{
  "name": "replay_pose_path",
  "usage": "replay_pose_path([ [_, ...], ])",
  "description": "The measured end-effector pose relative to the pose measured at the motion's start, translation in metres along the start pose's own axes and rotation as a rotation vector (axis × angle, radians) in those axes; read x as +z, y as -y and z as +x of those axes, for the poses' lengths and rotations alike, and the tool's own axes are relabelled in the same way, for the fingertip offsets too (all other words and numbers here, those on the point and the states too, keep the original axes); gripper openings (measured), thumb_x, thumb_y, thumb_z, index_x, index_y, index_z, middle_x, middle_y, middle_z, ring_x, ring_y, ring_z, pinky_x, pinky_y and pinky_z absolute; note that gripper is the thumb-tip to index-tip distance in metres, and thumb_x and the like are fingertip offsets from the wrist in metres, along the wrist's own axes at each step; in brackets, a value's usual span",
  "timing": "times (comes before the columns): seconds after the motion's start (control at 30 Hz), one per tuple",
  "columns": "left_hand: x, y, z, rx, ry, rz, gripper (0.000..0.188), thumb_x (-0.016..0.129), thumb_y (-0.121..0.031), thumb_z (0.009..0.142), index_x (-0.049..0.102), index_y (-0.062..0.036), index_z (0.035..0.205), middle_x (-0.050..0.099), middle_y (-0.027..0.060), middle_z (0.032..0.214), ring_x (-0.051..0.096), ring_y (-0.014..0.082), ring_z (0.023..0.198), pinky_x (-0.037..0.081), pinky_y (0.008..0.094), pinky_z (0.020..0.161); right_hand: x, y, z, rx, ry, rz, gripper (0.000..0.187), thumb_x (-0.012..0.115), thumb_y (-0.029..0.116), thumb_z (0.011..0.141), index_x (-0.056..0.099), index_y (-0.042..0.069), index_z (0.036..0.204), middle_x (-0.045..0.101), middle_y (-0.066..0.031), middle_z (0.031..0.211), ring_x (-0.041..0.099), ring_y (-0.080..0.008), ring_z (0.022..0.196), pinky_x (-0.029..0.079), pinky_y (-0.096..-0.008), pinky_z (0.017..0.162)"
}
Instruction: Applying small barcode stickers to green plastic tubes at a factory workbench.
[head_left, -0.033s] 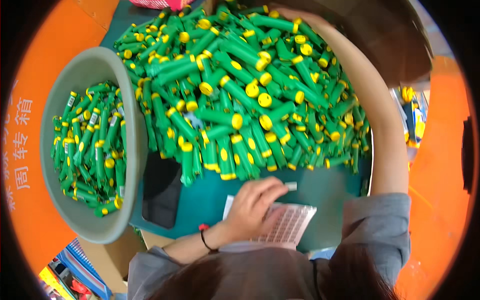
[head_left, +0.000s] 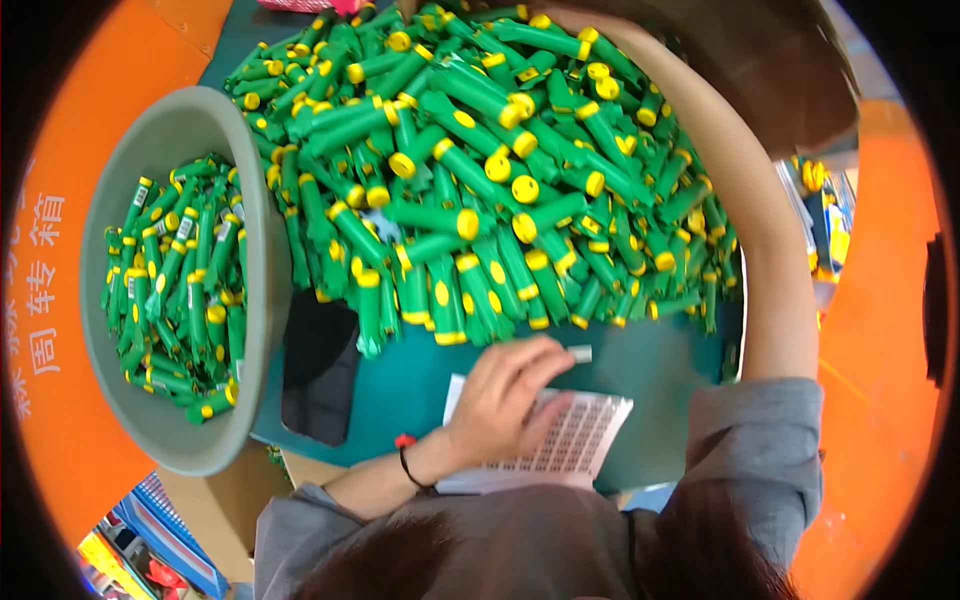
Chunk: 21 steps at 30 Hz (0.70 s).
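My left hand (head_left: pixel 500 396) is over a white sheet of printed stickers (head_left: pixel 575 437) at the table's near edge. A small pale sticker (head_left: pixel 580 354) sticks out from its fingertips. My right arm stretches along the right side of a big heap of green tubes with yellow ends (head_left: pixel 470 190). The right hand (head_left: pixel 580 20) is at the heap's far side, by the top edge, and its fingers are hidden. A grey oval basin (head_left: pixel 262 290) on the left holds more such tubes, several bearing white stickers.
A black phone-like slab (head_left: pixel 318 385) lies on the dark green table (head_left: pixel 400 400) between basin and sheet. Orange boxes (head_left: pixel 60 330) flank both sides. A dark brown shape (head_left: pixel 780 90) stands at the far right, and a pink basket (head_left: pixel 305 5) shows at the top.
The whole view has shifted slightly, and more of the sticker sheet shows beneath my left hand. The left hand still has the small sticker at its fingertips; my right arm stays stretched out.
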<state>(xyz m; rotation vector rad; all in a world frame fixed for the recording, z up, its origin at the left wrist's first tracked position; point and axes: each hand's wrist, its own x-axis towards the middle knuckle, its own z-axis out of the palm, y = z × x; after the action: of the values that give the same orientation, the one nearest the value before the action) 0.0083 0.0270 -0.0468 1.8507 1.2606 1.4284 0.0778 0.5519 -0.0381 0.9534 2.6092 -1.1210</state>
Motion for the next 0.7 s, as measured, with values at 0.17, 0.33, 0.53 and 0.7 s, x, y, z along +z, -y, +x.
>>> replay_pose_path([
  [0.17, 0.006, 0.007, -0.005, 0.108, -0.016, 0.032, 0.057, 0.084, -0.005, 0.071, 0.059, 0.0001, 0.122, 0.062, 0.0172, 0.119, 0.061, 0.0332, 0.104, 0.050, 0.0397, 0.089, 0.043, 0.044, -0.048, -0.041, 0.061, 0.315, 0.057, 0.040, 0.046, 0.106, 0.056, 0.004, 0.141, 0.055, -0.0085, 0.144, 0.056, -0.0242, 0.122, 0.044, -0.0391, 0.102],
  [0.33, 0.009, 0.004, -0.004, 0.100, -0.025, 0.024, 0.055, 0.081, -0.005, 0.077, 0.057, -0.0009, 0.126, 0.062, 0.0170, 0.118, 0.061, 0.0304, 0.095, 0.053, 0.0365, 0.081, 0.068, 0.083, -0.109, 0.085, -0.214, -0.101, 0.068, 0.033, 0.056, 0.105, 0.047, 0.006, 0.149, 0.046, -0.0163, 0.153, 0.042, -0.0330, 0.140, 0.034, -0.0438, 0.114],
  [0.53, -0.009, 0.016, -0.023, 0.046, -0.110, 0.123, 0.051, 0.081, -0.005, 0.078, 0.058, -0.0020, 0.124, 0.062, 0.0163, 0.118, 0.062, 0.0270, 0.093, 0.054, 0.0344, 0.079, 0.104, 0.159, -0.209, -0.368, -1.044, -0.146, 0.028, 0.061, 0.028, 0.097, 0.068, 0.001, 0.103, 0.066, -0.0181, 0.104, 0.066, -0.0324, 0.091, 0.052, -0.0424, 0.082],
  [0.7, 0.006, 0.001, -0.006, 0.112, -0.086, 0.059, 0.041, 0.080, -0.005, 0.080, 0.060, -0.0031, 0.116, 0.062, 0.0137, 0.116, 0.062, 0.0235, 0.090, 0.053, 0.0327, 0.075, 0.200, 0.147, -0.375, 0.035, -0.823, -0.587, 0.036, 0.086, 0.032, 0.073, 0.067, 0.007, 0.092, 0.064, -0.0084, 0.094, 0.059, -0.0292, 0.097, 0.047, -0.0410, 0.084],
])
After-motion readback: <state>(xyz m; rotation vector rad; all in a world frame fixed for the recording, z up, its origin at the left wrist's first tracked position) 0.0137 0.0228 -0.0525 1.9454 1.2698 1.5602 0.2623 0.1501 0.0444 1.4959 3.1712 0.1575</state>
